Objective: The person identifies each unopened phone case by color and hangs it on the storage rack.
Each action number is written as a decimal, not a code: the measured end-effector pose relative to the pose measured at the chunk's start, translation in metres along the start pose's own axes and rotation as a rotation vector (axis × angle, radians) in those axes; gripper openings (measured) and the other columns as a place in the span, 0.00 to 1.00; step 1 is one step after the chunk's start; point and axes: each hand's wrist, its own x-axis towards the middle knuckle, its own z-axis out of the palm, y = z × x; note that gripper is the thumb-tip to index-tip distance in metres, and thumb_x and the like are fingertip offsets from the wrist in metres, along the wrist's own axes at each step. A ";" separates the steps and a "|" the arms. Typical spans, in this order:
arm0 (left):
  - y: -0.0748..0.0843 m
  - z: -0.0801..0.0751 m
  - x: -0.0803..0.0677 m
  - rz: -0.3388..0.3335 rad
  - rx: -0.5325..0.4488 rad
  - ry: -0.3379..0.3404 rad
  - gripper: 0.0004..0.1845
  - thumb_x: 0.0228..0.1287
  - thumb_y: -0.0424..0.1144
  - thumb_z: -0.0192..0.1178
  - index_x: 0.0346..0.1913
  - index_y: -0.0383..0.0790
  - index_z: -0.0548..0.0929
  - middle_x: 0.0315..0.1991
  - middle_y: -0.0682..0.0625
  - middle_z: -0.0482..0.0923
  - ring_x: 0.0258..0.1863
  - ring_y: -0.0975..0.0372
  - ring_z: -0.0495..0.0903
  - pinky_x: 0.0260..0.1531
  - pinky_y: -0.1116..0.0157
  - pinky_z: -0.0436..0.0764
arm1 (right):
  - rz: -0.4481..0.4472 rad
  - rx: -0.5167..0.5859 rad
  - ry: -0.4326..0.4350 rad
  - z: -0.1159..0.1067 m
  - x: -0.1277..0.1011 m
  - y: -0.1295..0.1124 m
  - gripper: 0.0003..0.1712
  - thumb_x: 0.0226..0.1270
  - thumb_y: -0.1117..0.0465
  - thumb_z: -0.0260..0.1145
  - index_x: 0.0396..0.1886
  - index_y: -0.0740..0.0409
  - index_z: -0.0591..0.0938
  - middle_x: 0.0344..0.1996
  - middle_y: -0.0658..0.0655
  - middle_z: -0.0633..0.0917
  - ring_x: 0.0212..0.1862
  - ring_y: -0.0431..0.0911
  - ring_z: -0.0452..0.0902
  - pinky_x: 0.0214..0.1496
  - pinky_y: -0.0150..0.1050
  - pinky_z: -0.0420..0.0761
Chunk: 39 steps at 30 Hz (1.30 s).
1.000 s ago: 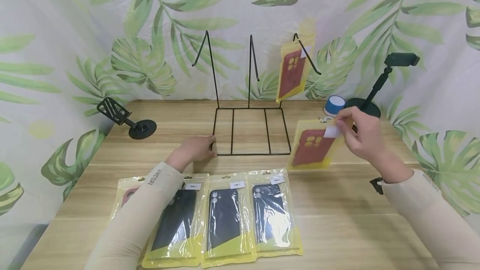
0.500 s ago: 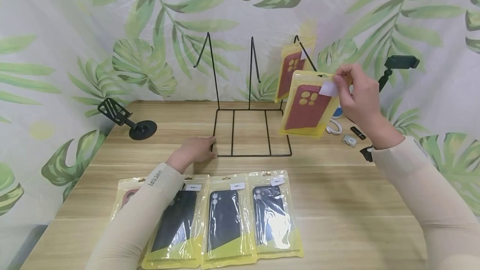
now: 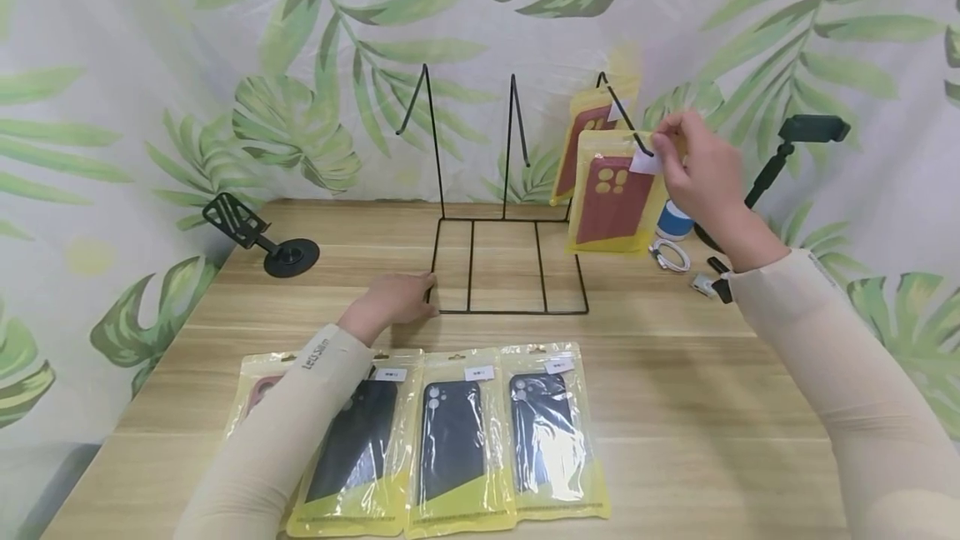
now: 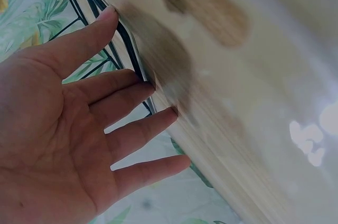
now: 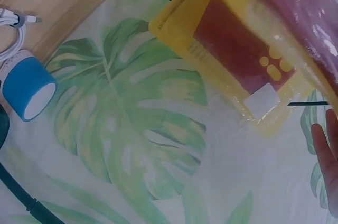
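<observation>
In the head view my right hand (image 3: 701,165) pinches the top right corner of a yellow-edged clear bag holding a red phone case (image 3: 615,200). The tip of the right hook (image 3: 649,152) on a black wire display rack (image 3: 512,312) shows in front of this bag's top. Behind it, another bagged red phone case (image 3: 585,132) hangs farther back on the same hook. My left hand (image 3: 393,300) touches the rack's front left base corner. Its fingers (image 4: 142,134) are spread and nearly straight in the left wrist view, thumb and fingertips against the wire.
Several bagged phone cases (image 3: 452,440) lie in a row at the table's front, partly under the left sleeve. A black phone stand (image 3: 288,257) is at left. At right are a blue-and-white cylinder (image 3: 675,222), a white cable (image 3: 670,257) and a dark green stand (image 3: 813,129).
My right hand has lifted the bagged red phone case from low on the right up and leftward to the right hook's tip. The left hand has stayed at the rack's base.
</observation>
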 end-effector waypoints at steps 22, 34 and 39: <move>0.004 0.003 -0.001 -0.001 -0.018 0.018 0.37 0.70 0.53 0.59 0.75 0.37 0.63 0.75 0.42 0.62 0.70 0.42 0.67 0.70 0.45 0.68 | 0.270 -0.016 -0.126 0.033 0.055 0.017 0.19 0.79 0.53 0.53 0.52 0.65 0.76 0.52 0.66 0.82 0.58 0.61 0.76 0.60 0.57 0.74; 0.001 0.002 -0.001 -0.001 -0.010 0.033 0.37 0.69 0.52 0.60 0.74 0.37 0.65 0.72 0.40 0.66 0.69 0.42 0.70 0.68 0.45 0.69 | 0.334 -0.029 -0.122 0.041 0.065 0.022 0.19 0.79 0.52 0.52 0.54 0.64 0.75 0.55 0.65 0.82 0.60 0.60 0.76 0.59 0.57 0.74; -0.001 0.002 -0.002 -0.008 -0.009 0.030 0.37 0.69 0.52 0.60 0.74 0.37 0.65 0.74 0.42 0.64 0.70 0.43 0.68 0.69 0.46 0.69 | 0.338 -0.016 -0.123 0.043 0.066 0.020 0.21 0.79 0.51 0.52 0.56 0.63 0.75 0.57 0.64 0.81 0.60 0.60 0.76 0.59 0.57 0.74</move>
